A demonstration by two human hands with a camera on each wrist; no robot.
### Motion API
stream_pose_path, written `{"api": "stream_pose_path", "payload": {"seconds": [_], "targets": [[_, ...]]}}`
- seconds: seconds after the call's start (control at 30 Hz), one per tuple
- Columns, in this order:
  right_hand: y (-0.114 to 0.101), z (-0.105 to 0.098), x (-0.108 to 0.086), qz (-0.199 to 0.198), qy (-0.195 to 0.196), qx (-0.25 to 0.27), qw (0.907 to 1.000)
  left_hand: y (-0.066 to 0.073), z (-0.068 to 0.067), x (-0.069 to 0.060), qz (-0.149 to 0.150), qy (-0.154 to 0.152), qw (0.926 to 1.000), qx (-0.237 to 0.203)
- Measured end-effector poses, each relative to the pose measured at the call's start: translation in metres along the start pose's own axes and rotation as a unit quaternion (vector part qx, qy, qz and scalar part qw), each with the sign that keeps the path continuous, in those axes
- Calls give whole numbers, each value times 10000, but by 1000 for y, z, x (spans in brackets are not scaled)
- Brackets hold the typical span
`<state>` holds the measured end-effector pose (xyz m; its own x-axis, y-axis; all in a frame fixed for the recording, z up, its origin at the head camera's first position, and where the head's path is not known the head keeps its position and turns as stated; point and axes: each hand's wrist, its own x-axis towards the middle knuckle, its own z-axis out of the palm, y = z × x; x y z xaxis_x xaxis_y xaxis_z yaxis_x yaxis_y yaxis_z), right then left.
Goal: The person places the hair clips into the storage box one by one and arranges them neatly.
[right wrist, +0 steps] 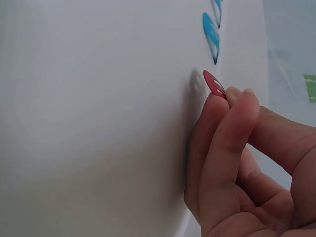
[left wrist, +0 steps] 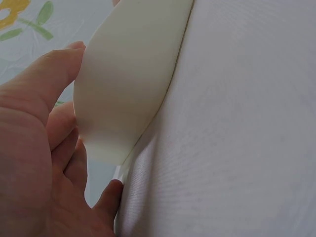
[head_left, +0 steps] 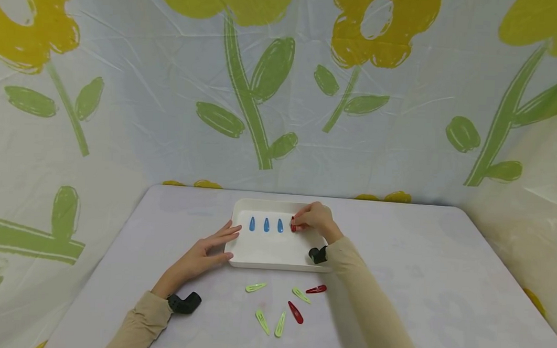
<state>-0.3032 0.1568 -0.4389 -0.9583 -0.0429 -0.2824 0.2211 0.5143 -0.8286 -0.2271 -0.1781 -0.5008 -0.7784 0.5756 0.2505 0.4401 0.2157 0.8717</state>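
Note:
The right hand pinches a red hair clip over the right part of a white tray. In the right wrist view that red clip sticks out from between thumb and fingers, close to a blue clip. Three blue clips lie upright in a row in the tray, left of the red one. The left hand rests at the tray's left edge with fingers spread; in the left wrist view its fingers touch the tray's outer wall.
On the table in front of the tray lie several light green clips and two red clips. A flowered sheet hangs behind the table. Black wrist cameras are on both wrists.

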Motion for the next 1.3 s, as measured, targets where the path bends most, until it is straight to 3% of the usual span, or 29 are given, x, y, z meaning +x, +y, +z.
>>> {"api": "stream_pose_path", "payload": {"seconds": [0.13,0.53,0.83,1.3], "targets": [[3,3,0,-47,-103,124,9999,0,0,-1,-16,4,10000,15],[4,11,2,61,120,-321,9994,-1,0,-2,79,27,9999,83],[3,9,-3,80,212,116,9997,-2,0,-1,119,11,9999,81],[2,7,-7,221,-45,527,9984,1,0,-1,-19,6,10000,55]]}}
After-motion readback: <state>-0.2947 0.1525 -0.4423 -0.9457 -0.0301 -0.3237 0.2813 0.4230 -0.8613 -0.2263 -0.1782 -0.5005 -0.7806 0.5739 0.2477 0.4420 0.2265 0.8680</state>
